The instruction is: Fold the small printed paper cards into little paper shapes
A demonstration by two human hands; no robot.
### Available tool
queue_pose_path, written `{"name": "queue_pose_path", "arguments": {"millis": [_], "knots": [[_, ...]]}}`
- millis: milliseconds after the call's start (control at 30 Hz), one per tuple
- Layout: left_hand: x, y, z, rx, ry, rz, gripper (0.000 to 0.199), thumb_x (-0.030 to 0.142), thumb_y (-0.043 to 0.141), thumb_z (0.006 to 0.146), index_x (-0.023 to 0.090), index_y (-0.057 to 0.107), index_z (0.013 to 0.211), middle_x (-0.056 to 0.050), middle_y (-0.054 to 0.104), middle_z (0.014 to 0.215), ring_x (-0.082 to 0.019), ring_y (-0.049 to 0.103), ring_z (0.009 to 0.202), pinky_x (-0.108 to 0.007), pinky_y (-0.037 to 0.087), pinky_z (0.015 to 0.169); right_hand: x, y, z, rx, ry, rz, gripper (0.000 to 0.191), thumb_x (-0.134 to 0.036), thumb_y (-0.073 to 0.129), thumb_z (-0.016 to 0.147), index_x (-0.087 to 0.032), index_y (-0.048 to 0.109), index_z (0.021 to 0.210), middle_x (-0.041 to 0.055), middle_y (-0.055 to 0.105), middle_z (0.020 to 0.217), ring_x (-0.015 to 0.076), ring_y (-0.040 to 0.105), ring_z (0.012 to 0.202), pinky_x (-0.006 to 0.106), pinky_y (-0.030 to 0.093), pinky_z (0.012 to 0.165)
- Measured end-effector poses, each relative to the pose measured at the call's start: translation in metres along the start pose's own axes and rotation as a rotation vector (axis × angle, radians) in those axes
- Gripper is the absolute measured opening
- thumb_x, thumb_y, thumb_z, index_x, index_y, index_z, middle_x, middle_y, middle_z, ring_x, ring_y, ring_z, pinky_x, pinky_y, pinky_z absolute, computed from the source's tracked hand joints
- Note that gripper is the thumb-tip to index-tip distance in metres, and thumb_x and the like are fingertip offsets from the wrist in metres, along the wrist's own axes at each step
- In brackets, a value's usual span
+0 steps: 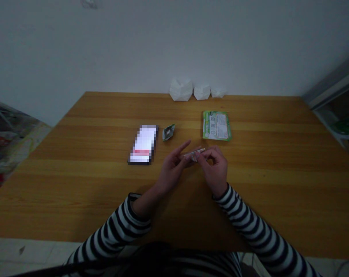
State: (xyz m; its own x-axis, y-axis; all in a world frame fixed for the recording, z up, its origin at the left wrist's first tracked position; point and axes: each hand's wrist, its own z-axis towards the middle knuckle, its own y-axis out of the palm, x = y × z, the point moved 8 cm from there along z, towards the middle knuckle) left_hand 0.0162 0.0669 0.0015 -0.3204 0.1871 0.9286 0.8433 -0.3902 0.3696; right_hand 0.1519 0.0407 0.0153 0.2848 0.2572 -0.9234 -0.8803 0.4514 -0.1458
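Note:
Over the wooden table, my left hand (pixel 172 169) and my right hand (pixel 216 167) meet at a small, thin, pale packet-like piece (pixel 193 154). My left thumb and fingers pinch its left end, with the index finger stretched out past it. The thumb and fingertips of my right hand close on the right part. Its exact kind is too small and dim to make out. Nearest beyond my left hand lies a small dark-and-green opened sachet (pixel 168 132). Past my right hand rests a flat green printed pouch (pixel 216 125).
A phone (pixel 144 144) with a lit, blurred screen lies left of my hands. Several crumpled white tissues (pixel 181 90) stand along the back edge of the wooden table (pixel 105 115), against the wall. A shelf (pixel 336 111) is beyond the right edge.

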Motion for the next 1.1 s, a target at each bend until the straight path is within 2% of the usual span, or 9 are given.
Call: {"name": "queue_pose_path", "arguments": {"millis": [100, 267, 467, 567, 667, 800, 933, 1033, 1100], "knots": [[0.002, -0.004, -0.001, 0.075, -0.002, 0.092, 0.045, 0.042, 0.067, 0.086, 0.017, 0.065, 0.124, -0.012, 0.072, 0.118, -0.026, 0.069, 0.107, -0.040, 0.056, 0.094, 0.001, 0.003, -0.003, -0.006, 0.007, -0.002, 0.023, -0.031, 0.070, 0.083, -0.020, 0.057, 0.067, -0.0014, 0.053, 0.071, 0.0154, 0.051, 0.071, 0.031, 0.044, 0.069], [0.005, -0.017, -0.002, 0.223, 0.022, 0.206, 0.043, 0.041, 0.066, 0.087, 0.016, 0.067, 0.122, -0.005, 0.077, 0.089, -0.018, 0.071, 0.082, -0.036, 0.059, 0.085, 0.016, 0.005, -0.006, 0.023, 0.150, 0.125, 0.029, -0.041, 0.072, 0.080, -0.022, 0.052, 0.089, -0.0022, 0.055, 0.081, 0.0132, 0.053, 0.071, 0.028, 0.047, 0.067], [0.009, -0.020, -0.003, 0.197, 0.123, 0.391, 0.041, 0.038, 0.062, 0.090, 0.020, 0.065, 0.127, -0.003, 0.076, 0.091, -0.015, 0.069, 0.079, -0.029, 0.056, 0.079, 0.023, 0.040, -0.013, -0.461, 0.434, 0.311, 0.039, -0.055, 0.062, 0.085, -0.018, 0.066, 0.073, -0.0010, 0.060, 0.058, 0.0120, 0.052, 0.048, 0.025, 0.040, 0.044], [0.006, -0.014, -0.003, 0.128, 0.095, 0.372, 0.044, 0.039, 0.061, 0.091, 0.019, 0.063, 0.130, -0.003, 0.076, 0.088, -0.015, 0.068, 0.075, -0.027, 0.056, 0.072, 0.022, 0.044, -0.017, -0.496, 0.493, 0.403, 0.037, -0.053, 0.067, 0.082, -0.018, 0.068, 0.073, -0.0005, 0.064, 0.055, 0.0113, 0.055, 0.041, 0.023, 0.042, 0.039], [0.010, -0.015, -0.003, 0.161, 0.090, 0.352, 0.045, 0.039, 0.062, 0.089, 0.018, 0.064, 0.129, -0.002, 0.074, 0.077, -0.013, 0.065, 0.067, -0.025, 0.054, 0.063, 0.020, 0.046, -0.019, -0.501, 0.505, 0.478, 0.033, -0.051, 0.070, 0.080, -0.018, 0.070, 0.077, 0.0007, 0.069, 0.059, 0.0131, 0.062, 0.046, 0.024, 0.051, 0.044], [0.014, -0.023, 0.002, 0.213, 0.058, 0.259, 0.047, 0.042, 0.064, 0.088, 0.015, 0.065, 0.126, -0.002, 0.073, 0.079, -0.012, 0.065, 0.067, -0.025, 0.053, 0.066, 0.014, 0.053, -0.027, -0.627, 0.539, 0.579, 0.034, -0.052, 0.067, 0.083, -0.020, 0.070, 0.093, 0.0028, 0.074, 0.072, 0.0159, 0.071, 0.060, 0.031, 0.061, 0.061], [0.007, -0.028, 0.008, 0.181, -0.018, 0.061, 0.059, 0.046, 0.055, 0.093, 0.015, 0.046, 0.143, -0.007, 0.076, 0.086, -0.016, 0.071, 0.077, -0.030, 0.056, 0.077, 0.009, 0.056, -0.033, -0.735, 0.596, 0.684, 0.038, -0.047, 0.067, 0.085, -0.020, 0.063, 0.112, 0.0070, 0.077, 0.093, 0.0197, 0.075, 0.081, 0.037, 0.061, 0.079], [0.007, -0.027, 0.010, 0.157, 0.008, -0.004, 0.061, 0.046, 0.052, 0.094, 0.018, 0.039, 0.147, -0.012, 0.075, 0.106, -0.019, 0.072, 0.093, -0.035, 0.055, 0.089, 0.009, 0.053, -0.030, -0.697, 0.622, 0.721, 0.043, -0.043, 0.066, 0.086, -0.023, 0.053, 0.122, 0.0072, 0.077, 0.095, 0.0220, 0.076, 0.086, 0.037, 0.061, 0.078], [0.010, -0.023, 0.011, 0.091, 0.026, 0.007, 0.054, 0.046, 0.055, 0.093, 0.020, 0.048, 0.141, -0.014, 0.071, 0.119, -0.021, 0.070, 0.103, -0.039, 0.053, 0.095, 0.012, 0.049, -0.028, -0.653, 0.631, 0.727, 0.046, -0.040, 0.064, 0.087, -0.025, 0.047, 0.126, 0.0051, 0.077, 0.089, 0.0211, 0.076, 0.077, 0.033, 0.061, 0.068]]}}
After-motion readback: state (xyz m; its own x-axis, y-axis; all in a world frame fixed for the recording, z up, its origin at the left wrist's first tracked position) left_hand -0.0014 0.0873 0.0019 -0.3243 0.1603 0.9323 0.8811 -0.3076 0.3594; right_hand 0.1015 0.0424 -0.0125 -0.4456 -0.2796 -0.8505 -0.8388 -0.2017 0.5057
